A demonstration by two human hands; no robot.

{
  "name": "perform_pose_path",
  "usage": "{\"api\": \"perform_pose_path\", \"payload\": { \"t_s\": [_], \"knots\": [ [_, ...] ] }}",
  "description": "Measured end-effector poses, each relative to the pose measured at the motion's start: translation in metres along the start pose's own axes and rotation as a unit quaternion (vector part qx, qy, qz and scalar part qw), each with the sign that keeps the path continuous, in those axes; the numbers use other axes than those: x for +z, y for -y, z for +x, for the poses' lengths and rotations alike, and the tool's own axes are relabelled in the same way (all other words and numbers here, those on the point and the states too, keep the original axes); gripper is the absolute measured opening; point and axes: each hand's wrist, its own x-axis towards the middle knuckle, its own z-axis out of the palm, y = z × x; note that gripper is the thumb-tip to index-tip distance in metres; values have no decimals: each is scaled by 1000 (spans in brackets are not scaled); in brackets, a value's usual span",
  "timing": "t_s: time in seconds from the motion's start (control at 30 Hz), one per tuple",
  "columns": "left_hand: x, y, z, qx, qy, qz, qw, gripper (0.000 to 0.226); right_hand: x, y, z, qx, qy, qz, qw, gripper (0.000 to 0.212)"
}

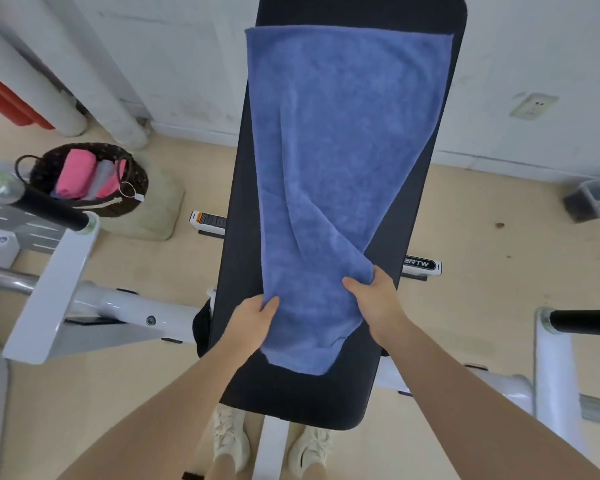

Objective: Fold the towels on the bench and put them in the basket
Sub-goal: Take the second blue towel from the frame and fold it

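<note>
Blue towel (343, 150) is lying lengthwise along the black worktop (426, 237), far end flat, near end gathered and lifting. Left hand (253, 320) and right hand (374, 299) are each pinching a near edge, apart. Folding appears to be just starting; the next move likely calls for carrying the near end evenly toward the far edge. Basket (132, 181), on the floor to the left, is already holding folded towels

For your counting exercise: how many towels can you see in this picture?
4 at least: one blue towel on the bench, two pink and one grey in the basket; more may be hidden.
</note>
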Motion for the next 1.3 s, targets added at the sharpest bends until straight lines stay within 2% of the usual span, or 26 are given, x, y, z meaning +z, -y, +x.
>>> {"api": "perform_pose_path", "payload": {
  "t_s": [0.03,0.1,0.2,0.27,0.33,0.4,0.43,0.47,0.5,0.6,0.67,0.77,0.83,0.9,0.97,1.03,1.1,1.17,1.3],
  "knots": [
    [-9,7,2,3,-24,55,998,30,4,-2,-1,-18,-21,-54,998,15],
    [-29,18,4,14,-71,70,995,28,14,-2,-3,-60,-36,-136,988,14],
    [-51,27,5,29,-81,32,996,27,27,-5,-8,-102,10,-192,976,24],
    [-53,28,7,85,-77,91,989,20,35,-8,-15,-123,31,-198,972,28],
    [-49,23,7,179,-79,204,959,26,40,-18,-22,-148,25,-199,968,34],
    [-38,16,10,290,-56,309,904,37,41,-28,-25,-167,24,-193,967,31],
    [-31,11,13,336,-36,339,878,41,40,-33,-25,-170,22,-196,965,28],
    [-24,6,15,357,-9,349,866,43,40,-37,-23,-167,9,-188,968,27],
    [-17,0,17,357,15,343,869,43,41,-41,-19,-161,-12,-189,969,25],
    [1,-11,19,285,28,238,928,43,48,-42,-14,-134,-57,-187,971,12],
    [13,-16,14,268,17,176,947,41,55,-38,-14,-80,-53,-101,990,6],
    [24,-24,10,261,-29,141,955,26,66,-35,-12,-22,-35,6,999,27],
    [21,-28,15,257,-63,143,954,19,67,-35,-12,16,5,55,998,38],
    [11,-29,22,258,-56,143,954,23,61,-33,-12,49,61,72,994,30],
    [2,-30,23,243,-22,119,963,26,53,-29,-13,64,124,94,986,6],
    [-2,-30,22,206,22,58,977,25,48,-29,-12,78,161,107,978,16],
    [-4,-31,21,157,62,-14,985,19,48,-27,-11,90,169,86,978,23],
    [-7,-33,22,133,79,-46,987,15,49,-28,-11,76,158,74,982,22],
    [-7,-30,25,174,72,10,982,23,43,-41,-12,42,99,95,990,11]
  ]
}}
